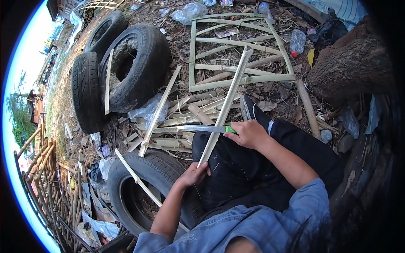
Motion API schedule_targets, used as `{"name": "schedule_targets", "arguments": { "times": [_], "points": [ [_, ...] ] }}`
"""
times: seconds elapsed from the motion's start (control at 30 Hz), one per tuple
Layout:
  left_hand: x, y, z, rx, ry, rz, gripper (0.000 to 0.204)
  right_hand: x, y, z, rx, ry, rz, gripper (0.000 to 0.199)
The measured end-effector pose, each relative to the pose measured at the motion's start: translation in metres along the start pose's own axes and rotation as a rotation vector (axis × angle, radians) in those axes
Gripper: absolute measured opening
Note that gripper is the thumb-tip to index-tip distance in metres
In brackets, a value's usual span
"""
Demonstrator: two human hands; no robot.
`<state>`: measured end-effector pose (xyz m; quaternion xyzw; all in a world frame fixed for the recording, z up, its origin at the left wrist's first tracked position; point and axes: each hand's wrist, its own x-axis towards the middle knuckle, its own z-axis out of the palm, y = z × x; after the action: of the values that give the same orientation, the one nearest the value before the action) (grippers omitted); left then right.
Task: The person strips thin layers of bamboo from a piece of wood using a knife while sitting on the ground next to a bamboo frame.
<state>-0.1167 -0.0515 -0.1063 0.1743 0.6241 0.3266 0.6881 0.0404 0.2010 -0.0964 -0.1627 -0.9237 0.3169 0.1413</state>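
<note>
The left hand [195, 173] is closed around the near end of a long bamboo strip [225, 105], low down by the person's lap. The strip lies across the dark trousers [253, 168] and runs up and away, with its far end over a flat bamboo frame [240, 44] on the ground. The right hand [249, 134] is shut tight around the green handle of a knife [202, 128]. The knife blade points to the left and lies across the strip, touching it. There are four tires. Two stand leaning together on the left, the big one [139, 67] in front with dirt and dry bits packed in its hole and a thin stick leaning in it. One more thin tire [86, 90] stands beside them. One tire [143, 189] lies flat near the left arm, with scraps inside its hole and a thin bamboo stick [137, 181] lying over it. A heap of short cut bamboo pieces [185, 114] lies between the tires and the frame. Two clear plastic bottles [297, 41] lie near the frame's far side. A tree trunk [354, 63] stands on the right.
</note>
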Motion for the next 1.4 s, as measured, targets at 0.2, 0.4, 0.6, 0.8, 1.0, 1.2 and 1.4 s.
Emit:
{"name": "schedule_targets", "arguments": {
  "times": [0.2,0.4,0.6,0.8,1.0,1.2,1.4],
  "points": [
    [-0.002,0.018,0.009,0.133,0.097,-0.042,0.049,0.003,0.005,0.015,-0.145,-0.028,0.074,0.052],
    [0.003,0.009,0.015,0.223,0.188,0.025,0.051,0.007,0.031,0.027,-0.226,-0.028,0.027,0.052],
    [0.002,0.014,0.018,0.141,0.202,-0.014,0.049,0.025,0.086,-0.005,-0.42,0.061,0.242,0.052],
    [0.001,0.005,0.019,0.143,0.199,0.099,0.051,0.059,0.132,-0.063,-0.634,0.115,0.372,0.056],
    [0.004,0.007,0.015,0.109,0.15,0.058,0.047,0.071,0.129,-0.099,-0.749,0.144,0.374,0.056],
    [0.0,0.001,0.01,0.038,0.171,0.041,0.048,0.042,0.055,-0.061,-0.551,0.018,0.047,0.047],
    [0.002,0.005,0.016,0.068,0.158,0.031,0.052,0.059,0.107,-0.108,-0.696,0.166,0.385,0.046]
  ]
}}
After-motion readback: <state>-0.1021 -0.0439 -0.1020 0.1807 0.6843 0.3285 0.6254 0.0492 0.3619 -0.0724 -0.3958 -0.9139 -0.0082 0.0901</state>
